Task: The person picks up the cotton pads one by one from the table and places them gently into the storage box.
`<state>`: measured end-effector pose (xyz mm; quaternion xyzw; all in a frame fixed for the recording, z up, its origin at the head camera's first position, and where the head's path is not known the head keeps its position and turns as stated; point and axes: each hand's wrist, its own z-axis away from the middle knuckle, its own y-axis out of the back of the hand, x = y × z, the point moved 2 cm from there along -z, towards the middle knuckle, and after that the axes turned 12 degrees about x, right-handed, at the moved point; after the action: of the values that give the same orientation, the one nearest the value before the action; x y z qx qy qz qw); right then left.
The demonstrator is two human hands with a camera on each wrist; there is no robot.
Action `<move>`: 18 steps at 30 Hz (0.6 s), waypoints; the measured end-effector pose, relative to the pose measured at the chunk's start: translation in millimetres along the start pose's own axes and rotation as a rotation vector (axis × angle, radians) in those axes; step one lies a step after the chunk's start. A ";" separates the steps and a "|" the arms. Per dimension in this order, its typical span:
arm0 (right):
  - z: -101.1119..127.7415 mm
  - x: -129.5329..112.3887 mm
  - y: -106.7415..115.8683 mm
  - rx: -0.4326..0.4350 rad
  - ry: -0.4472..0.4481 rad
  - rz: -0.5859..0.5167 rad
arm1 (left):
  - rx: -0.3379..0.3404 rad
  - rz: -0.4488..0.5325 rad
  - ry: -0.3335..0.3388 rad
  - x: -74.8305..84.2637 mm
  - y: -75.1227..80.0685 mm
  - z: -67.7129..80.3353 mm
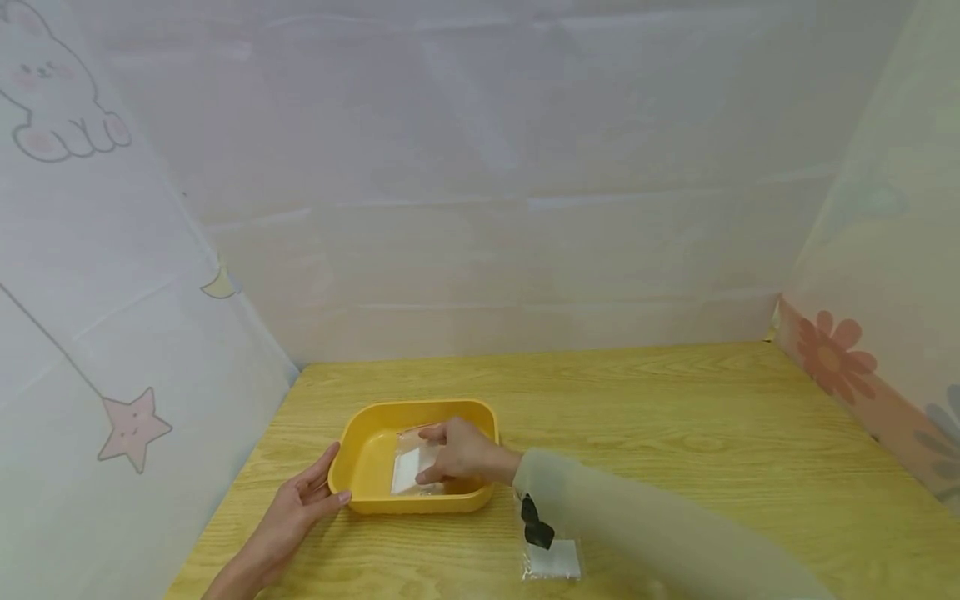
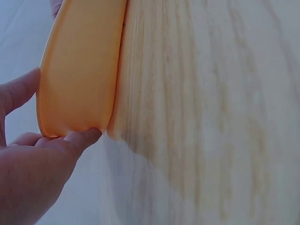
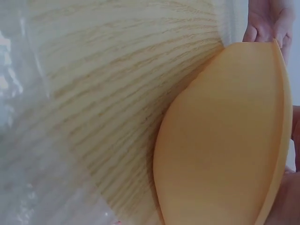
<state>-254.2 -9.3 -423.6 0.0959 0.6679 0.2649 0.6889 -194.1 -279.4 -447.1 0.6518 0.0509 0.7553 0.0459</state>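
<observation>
Your right hand [image 1: 461, 454] pinches a clear bag [image 1: 414, 469] inside the yellow tray [image 1: 375, 500], at seven o'clock on the table [image 1: 675, 433]. Your left hand [image 1: 300, 504], fingers straight, steadies the tray's nine o'clock side. Another bag [image 1: 553, 558] lies at four o'clock.

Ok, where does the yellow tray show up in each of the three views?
Head: yellow tray lower left of centre, on the wooden table.
Left wrist: upper left, its wall touched by the left hand.
Right wrist: fills the right half.
Shared landmark: the table's wood grain.
</observation>
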 end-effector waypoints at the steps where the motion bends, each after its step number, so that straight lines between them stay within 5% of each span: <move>1: 1.0 -0.6 0.4 -0.001 0.002 0.007 | -0.001 0.001 -0.001 0.1 -0.2 0.0; 12: 7.9 -14.4 9.5 -0.012 0.088 0.230 | -0.008 0.003 -0.006 -0.5 -0.1 0.0; 18: 15.8 -30.9 40.7 0.006 0.204 0.324 | -0.006 0.007 -0.001 -1.1 -0.2 0.0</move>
<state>-247.5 13.3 -375.5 0.1767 0.7107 0.3787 0.5658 -194.0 -279.4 -448.2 0.6521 0.0464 0.7554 0.0451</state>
